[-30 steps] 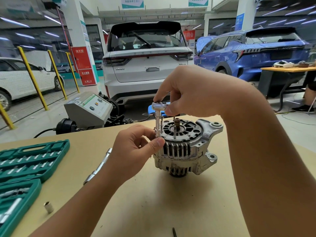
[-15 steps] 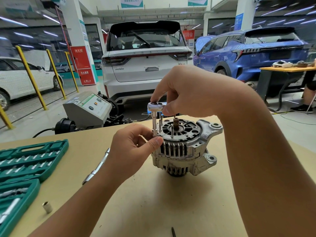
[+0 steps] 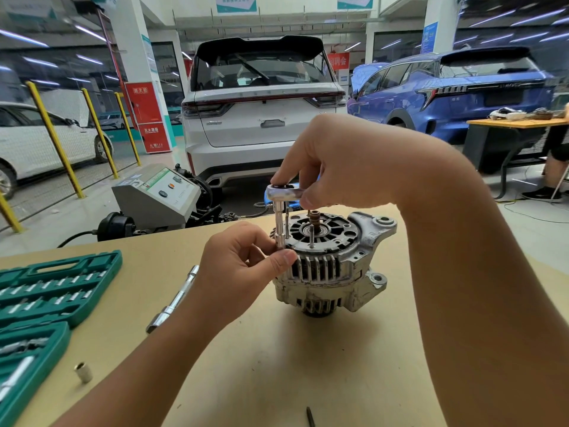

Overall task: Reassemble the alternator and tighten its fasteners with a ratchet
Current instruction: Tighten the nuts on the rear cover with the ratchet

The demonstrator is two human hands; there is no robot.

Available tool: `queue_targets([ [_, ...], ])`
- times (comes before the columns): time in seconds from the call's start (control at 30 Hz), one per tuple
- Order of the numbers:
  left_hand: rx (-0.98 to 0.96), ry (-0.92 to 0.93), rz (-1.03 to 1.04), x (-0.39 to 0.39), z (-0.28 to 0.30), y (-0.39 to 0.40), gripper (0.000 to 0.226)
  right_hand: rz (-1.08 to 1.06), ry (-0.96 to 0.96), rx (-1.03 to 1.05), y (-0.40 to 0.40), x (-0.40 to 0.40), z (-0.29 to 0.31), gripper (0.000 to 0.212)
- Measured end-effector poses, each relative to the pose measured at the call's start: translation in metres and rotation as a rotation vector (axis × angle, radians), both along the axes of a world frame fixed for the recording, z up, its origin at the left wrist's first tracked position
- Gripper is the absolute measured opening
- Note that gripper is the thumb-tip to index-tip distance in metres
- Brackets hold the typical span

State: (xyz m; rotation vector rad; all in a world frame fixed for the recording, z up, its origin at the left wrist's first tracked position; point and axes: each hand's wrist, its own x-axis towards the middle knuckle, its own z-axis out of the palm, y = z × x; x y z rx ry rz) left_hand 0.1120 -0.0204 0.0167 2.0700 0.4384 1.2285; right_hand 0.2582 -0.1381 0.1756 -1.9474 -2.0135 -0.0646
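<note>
Dull silver cast-metal alternator [image 3: 331, 266] with a black slotted end face and dark cooling slots, sitting mid-table on the pale tan wooden tabletop [image 3: 277, 365]. Above it, a bright chrome ratchet head [image 3: 284, 192] on a shiny silver extension shaft [image 3: 279, 224]. At the left edge — a teal-green plastic socket case [image 3: 46, 291] lined with silver bits. A small silver loose socket [image 3: 83, 371] lies near it, and a chrome bar tool [image 3: 172, 300] glints beside the case. Behind — a white SUV [image 3: 261, 118], a blue SUV [image 3: 455, 90], yellow posts [image 3: 55, 140].
</note>
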Motion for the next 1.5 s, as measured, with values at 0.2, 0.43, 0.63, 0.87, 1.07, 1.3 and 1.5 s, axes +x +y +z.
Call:
queue_targets([
  [0.2, -0.018, -0.013, -0.037, 0.001, 0.000, -0.002, 0.018, 0.033, 0.049, -0.011, -0.006, -0.004, 0.001, 0.045],
  [0.43, -0.019, -0.030, -0.042, 0.001, 0.000, -0.001, 0.020, 0.038, 0.033, 0.001, -0.006, -0.006, 0.002, 0.040],
  [0.63, 0.057, -0.024, -0.066, 0.000, -0.002, 0.000, 0.026, 0.076, 0.029, 0.005, -0.007, -0.007, 0.002, 0.026],
  [0.87, 0.168, -0.005, -0.036, -0.002, -0.001, -0.003, 0.016, 0.060, 0.021, -0.020, -0.007, -0.009, 0.005, 0.048],
  [1.07, 0.078, -0.125, -0.039, 0.001, 0.018, -0.011, 0.007, 0.053, -0.029, 0.002, -0.003, -0.006, 0.003, 0.051],
  [1.3, 0.060, -0.078, 0.014, 0.001, 0.030, -0.009, 0.008, 0.090, -0.001, 0.006, 0.002, -0.006, -0.001, 0.036],
  [1.5, 0.000, -0.038, 0.029, 0.002, 0.033, -0.009, 0.012, -0.004, -0.023, 0.066, 0.011, -0.009, -0.008, 0.044],
])
